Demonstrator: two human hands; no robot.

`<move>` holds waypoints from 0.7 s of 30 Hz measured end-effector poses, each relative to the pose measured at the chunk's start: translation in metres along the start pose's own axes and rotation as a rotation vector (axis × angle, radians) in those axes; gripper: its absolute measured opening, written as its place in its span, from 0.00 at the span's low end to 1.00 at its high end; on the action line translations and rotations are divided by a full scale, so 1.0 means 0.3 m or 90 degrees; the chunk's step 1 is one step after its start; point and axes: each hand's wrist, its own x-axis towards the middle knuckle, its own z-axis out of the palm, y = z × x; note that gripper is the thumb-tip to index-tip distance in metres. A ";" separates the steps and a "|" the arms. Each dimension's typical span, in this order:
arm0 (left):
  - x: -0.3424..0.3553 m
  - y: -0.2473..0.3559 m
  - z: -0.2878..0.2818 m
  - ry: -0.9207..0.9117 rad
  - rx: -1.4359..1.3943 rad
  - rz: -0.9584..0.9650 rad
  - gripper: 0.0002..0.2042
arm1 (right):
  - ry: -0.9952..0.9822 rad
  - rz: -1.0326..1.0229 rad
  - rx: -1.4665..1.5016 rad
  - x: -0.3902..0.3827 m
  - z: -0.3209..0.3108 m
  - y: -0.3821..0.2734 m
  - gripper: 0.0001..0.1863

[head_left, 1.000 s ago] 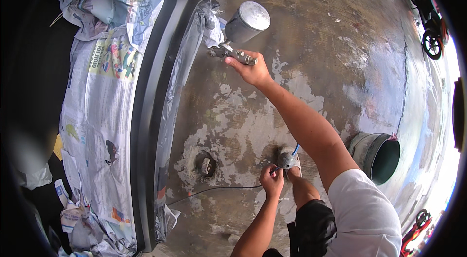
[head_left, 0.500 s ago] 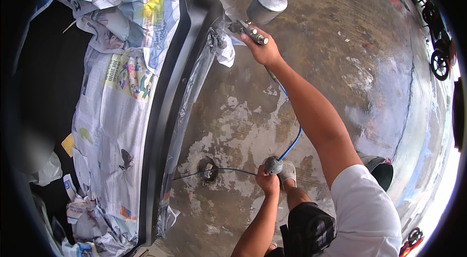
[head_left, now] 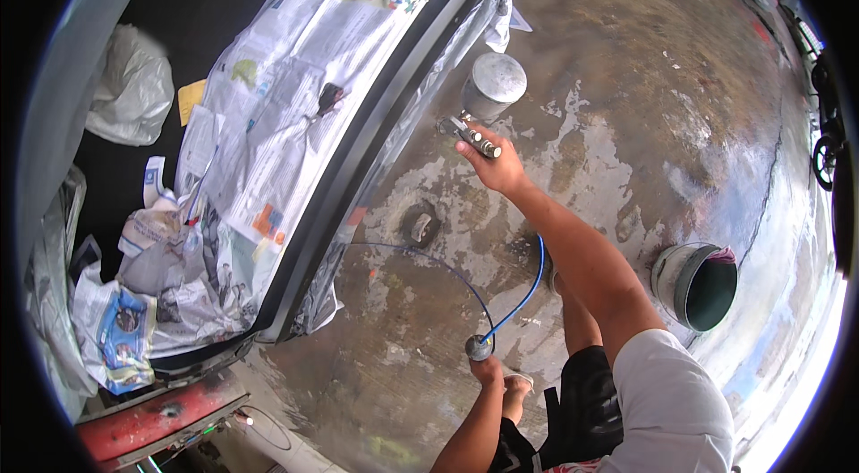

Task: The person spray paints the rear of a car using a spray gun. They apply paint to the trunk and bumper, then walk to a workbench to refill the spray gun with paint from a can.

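Observation:
My right hand [head_left: 494, 167] is stretched forward and grips a metal spray gun [head_left: 470, 135] with a round silver cup [head_left: 493, 85] on top. Its nozzle points at the dark car bumper [head_left: 376, 128] to the left. My left hand [head_left: 488, 370] is low, near my knee, and holds a small round fitting [head_left: 477, 348] where the blue air hose [head_left: 519, 298] joins. The hose curves up from the fitting toward my right arm. Newspaper [head_left: 295, 97] is taped over the car body above the bumper.
The wet, stained concrete floor [head_left: 644, 97] spreads to the right. A grey bucket [head_left: 696, 283] stands by my right side. A small round floor drain [head_left: 419, 224] lies near the bumper. A motorbike wheel [head_left: 823, 160] shows at the far right edge, a white bag [head_left: 130, 97] at the left.
The view has swung, so the car now lies more to the upper left. My right hand with the spray gun has moved along the bumper. The left hand still holds the hose fitting.

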 end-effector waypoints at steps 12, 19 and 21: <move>0.106 -0.908 -0.505 0.000 -0.136 -0.159 0.12 | -0.106 0.032 -0.012 -0.717 0.715 -0.164 0.32; 0.006 -0.905 -0.707 0.042 -0.418 -0.298 0.09 | -0.169 -0.012 -0.007 -1.037 1.075 -0.216 0.27; -0.024 -0.913 -0.741 0.102 -0.516 -0.357 0.14 | -0.205 0.013 0.005 -1.132 1.171 -0.245 0.28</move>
